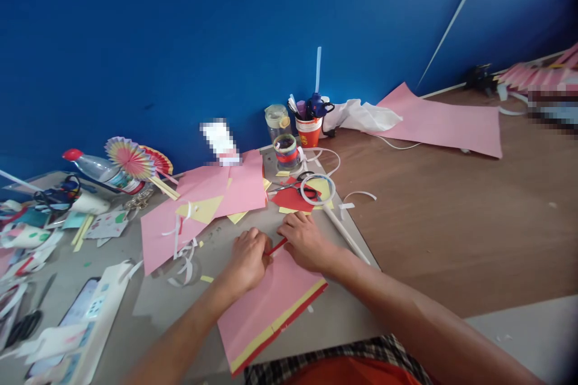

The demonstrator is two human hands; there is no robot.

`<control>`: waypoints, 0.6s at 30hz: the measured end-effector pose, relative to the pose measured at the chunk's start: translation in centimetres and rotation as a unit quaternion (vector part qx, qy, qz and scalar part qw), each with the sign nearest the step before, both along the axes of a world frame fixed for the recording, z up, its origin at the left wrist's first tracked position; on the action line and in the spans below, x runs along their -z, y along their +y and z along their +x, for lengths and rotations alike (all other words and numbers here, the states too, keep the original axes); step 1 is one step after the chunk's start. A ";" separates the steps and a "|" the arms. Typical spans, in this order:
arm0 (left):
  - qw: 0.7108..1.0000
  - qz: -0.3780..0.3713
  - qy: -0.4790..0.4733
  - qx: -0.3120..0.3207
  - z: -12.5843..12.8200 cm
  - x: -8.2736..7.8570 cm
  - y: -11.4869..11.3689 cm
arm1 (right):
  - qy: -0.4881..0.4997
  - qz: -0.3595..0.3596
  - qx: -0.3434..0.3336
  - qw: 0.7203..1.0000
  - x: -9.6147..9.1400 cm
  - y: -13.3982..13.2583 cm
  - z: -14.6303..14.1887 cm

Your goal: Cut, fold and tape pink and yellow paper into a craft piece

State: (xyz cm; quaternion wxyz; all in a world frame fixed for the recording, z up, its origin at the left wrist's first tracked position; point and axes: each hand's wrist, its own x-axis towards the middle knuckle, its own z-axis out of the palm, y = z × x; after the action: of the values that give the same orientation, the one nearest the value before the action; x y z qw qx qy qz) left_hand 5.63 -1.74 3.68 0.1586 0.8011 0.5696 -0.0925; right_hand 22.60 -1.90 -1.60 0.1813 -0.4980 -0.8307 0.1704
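My left hand (247, 258) is curled into a pinch on one end of a thin red paper strip (275, 246). My right hand (306, 240) lies with fingers pressed down on the strip's other end. Both rest on a pink paper sheet (266, 307) with yellow and red edges along its right side. The sheet lies on a grey board (149, 304) on the floor. How much of the strip lies under the right fingers is hidden.
Behind the hands lie more pink sheets (203, 204), red paper (291, 198), scissors (289, 183), a tape ring (317, 189) and a white rod (345, 231). A red cup of tools (309, 126) and jars (277, 121) stand by the blue wall. A phone (79, 310), bottle (102, 171) and paper fans (130, 159) lie left.
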 end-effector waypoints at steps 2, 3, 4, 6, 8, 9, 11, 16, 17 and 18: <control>1.000 -0.011 -0.014 -0.002 -0.1 0.1 0.2 | 0.005 0.002 -0.009 1.000 -0.1 0.0 0.1; 1.000 -0.019 -0.023 -0.003 -0.2 0.2 0.3 | 0.010 -0.001 -0.015 1.000 -0.2 0.1 0.2; 0.999 -0.030 -0.032 -0.005 -0.3 0.3 0.4 | 0.016 -0.006 -0.020 1.000 -0.4 0.1 0.3; 0.997 -0.049 -0.053 -0.011 -0.6 0.4 0.4 | 0.028 -0.019 -0.026 0.999 -0.7 0.2 0.6; 0.996 -0.055 -0.073 -0.018 -0.9 0.4 0.3 | 0.043 -0.025 -0.021 0.999 -1.0 0.3 0.9; 0.995 -0.053 -0.080 -0.019 -1.1 0.3 0.2 | 0.051 -0.023 -0.017 0.998 -1.1 0.3 1.1; 0.995 -0.047 -0.087 -0.016 -1.3 0.2 -0.1 | 0.066 -0.017 -0.017 0.998 -1.4 0.3 1.4; 0.996 -0.037 -0.085 0.005 -1.7 0.2 -1.1 | 0.012 -0.031 -0.058 0.998 -1.9 -0.1 1.4; 0.996 -0.033 -0.083 0.006 -1.8 0.3 -1.2 | -0.007 -0.036 -0.060 0.998 -2.0 -0.2 1.3; 0.996 -0.030 -0.082 0.005 -1.8 0.4 -1.3 | -0.023 -0.038 -0.060 0.997 -1.9 -0.3 1.2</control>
State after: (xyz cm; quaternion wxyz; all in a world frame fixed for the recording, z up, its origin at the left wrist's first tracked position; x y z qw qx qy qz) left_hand 3.86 -3.03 3.25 0.2280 0.8039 0.5475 -0.0439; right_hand 23.76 -2.16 0.33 0.1324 -0.4575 -0.8560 0.2011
